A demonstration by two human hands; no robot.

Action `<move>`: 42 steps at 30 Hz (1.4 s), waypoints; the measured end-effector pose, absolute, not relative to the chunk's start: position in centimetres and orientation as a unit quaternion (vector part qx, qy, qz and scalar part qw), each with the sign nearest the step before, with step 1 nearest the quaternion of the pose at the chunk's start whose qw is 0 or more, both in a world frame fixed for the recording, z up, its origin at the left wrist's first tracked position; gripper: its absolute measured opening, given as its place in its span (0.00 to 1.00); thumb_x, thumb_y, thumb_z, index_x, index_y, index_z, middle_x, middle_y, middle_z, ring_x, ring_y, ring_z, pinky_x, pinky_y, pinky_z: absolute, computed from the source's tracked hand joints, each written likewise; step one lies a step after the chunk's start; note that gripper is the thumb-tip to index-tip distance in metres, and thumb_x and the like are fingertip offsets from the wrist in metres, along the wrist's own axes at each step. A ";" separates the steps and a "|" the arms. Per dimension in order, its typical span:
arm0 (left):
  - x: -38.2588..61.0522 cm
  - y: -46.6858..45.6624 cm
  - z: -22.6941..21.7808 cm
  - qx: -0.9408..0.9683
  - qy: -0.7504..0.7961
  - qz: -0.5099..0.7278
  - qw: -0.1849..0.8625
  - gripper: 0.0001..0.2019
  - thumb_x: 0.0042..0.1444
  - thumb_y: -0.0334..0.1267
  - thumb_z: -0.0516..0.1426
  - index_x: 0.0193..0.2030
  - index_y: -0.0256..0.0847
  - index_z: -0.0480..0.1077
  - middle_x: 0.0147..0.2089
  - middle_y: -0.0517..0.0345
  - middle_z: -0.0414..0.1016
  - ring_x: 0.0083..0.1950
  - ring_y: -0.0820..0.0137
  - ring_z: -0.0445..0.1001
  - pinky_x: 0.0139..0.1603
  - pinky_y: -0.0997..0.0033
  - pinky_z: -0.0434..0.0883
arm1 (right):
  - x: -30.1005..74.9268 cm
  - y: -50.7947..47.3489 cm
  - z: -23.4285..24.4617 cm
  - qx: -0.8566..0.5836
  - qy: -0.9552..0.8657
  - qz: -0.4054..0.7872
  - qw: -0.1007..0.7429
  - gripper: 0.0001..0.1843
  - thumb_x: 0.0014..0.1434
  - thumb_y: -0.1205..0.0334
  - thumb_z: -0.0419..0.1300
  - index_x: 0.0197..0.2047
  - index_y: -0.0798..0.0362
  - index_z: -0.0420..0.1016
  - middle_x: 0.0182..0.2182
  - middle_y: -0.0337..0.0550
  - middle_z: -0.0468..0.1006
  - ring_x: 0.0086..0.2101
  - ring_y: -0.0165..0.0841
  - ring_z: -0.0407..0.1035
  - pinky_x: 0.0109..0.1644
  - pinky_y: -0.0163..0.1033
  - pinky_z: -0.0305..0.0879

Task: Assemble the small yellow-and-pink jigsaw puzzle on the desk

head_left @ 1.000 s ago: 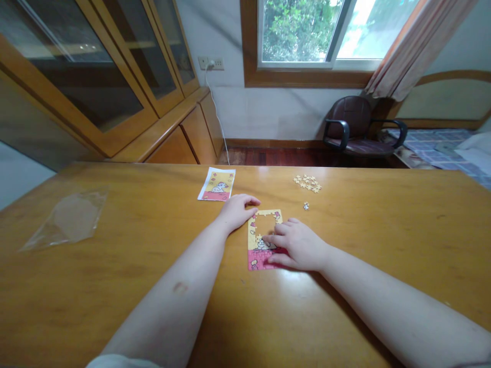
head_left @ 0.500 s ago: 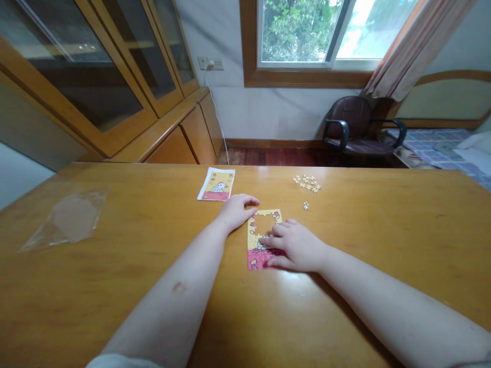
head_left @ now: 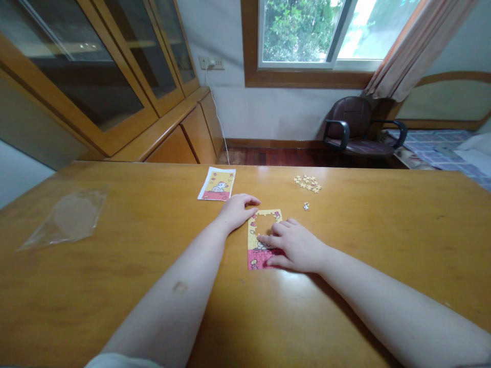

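While our left hand (head_left: 238,209) seemingly steadies the puzzle (head_left: 258,255) by its far-left corner, our right hand (head_left: 297,248) touches its middle. Fingers look released.

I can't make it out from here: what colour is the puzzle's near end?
The puzzle's near end is mostly pink, best seen in the head view.

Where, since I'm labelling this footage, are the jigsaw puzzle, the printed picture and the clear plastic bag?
Jigsaw puzzle (head_left: 260,257), head view: its pink lower part.
Printed picture (head_left: 217,185), head view: middle of its printed face.
Clear plastic bag (head_left: 72,217), head view: its middle.
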State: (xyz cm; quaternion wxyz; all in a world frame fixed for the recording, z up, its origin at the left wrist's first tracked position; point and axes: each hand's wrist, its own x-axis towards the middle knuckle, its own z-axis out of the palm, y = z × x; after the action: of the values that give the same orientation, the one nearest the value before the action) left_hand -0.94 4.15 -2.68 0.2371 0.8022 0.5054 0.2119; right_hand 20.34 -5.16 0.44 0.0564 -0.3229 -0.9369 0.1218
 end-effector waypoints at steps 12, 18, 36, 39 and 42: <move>-1.0 4.1 -2.7 0.799 0.511 0.202 0.244 0.12 0.52 0.36 0.58 0.43 0.45 0.77 0.46 0.57 0.78 0.49 0.64 0.73 0.53 0.63 0.69 | 27.1 -0.9 2.2 -0.677 -0.735 -0.031 0.022 0.17 0.65 0.60 0.49 0.48 0.56 0.77 0.44 0.53 0.77 0.41 0.43 0.72 0.42 0.42 0.61; -0.9 4.1 -2.5 0.795 0.515 0.205 0.249 0.11 0.52 0.35 0.58 0.42 0.44 0.77 0.46 0.57 0.79 0.48 0.65 0.74 0.52 0.63 0.70 | 28.8 0.5 0.7 -0.601 -0.798 0.040 0.020 0.21 0.62 0.69 0.50 0.54 0.50 0.75 0.50 0.48 0.76 0.45 0.39 0.72 0.49 0.40 0.64; -0.8 4.1 -2.5 0.797 0.509 0.210 0.250 0.11 0.52 0.36 0.59 0.42 0.43 0.77 0.44 0.56 0.79 0.46 0.65 0.74 0.52 0.63 0.70 | 25.0 -2.2 2.2 -0.505 -0.832 0.227 -0.038 0.06 0.53 0.63 0.61 0.35 0.52 0.76 0.33 0.44 0.76 0.32 0.34 0.68 0.36 0.36 0.60; -0.9 4.2 -2.6 0.797 0.511 0.209 0.246 0.11 0.52 0.37 0.59 0.43 0.45 0.77 0.45 0.57 0.79 0.48 0.64 0.74 0.52 0.62 0.70 | 24.7 -2.6 2.7 -0.505 -0.825 0.251 -0.039 0.06 0.51 0.64 0.61 0.35 0.53 0.75 0.34 0.44 0.76 0.32 0.33 0.68 0.35 0.35 0.59; -0.9 4.2 -2.7 0.799 0.509 0.206 0.244 0.11 0.52 0.37 0.59 0.43 0.45 0.77 0.45 0.57 0.79 0.48 0.64 0.74 0.52 0.62 0.70 | 24.4 -2.8 3.1 -0.504 -0.817 0.277 -0.039 0.06 0.50 0.66 0.62 0.34 0.52 0.74 0.32 0.42 0.76 0.30 0.32 0.67 0.32 0.34 0.57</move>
State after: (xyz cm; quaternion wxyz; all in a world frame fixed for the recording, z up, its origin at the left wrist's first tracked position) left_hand -0.95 4.18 -2.71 0.2437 0.7995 0.5088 0.2064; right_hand 24.39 -2.81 3.06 -0.0393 -0.5042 -0.8169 0.2772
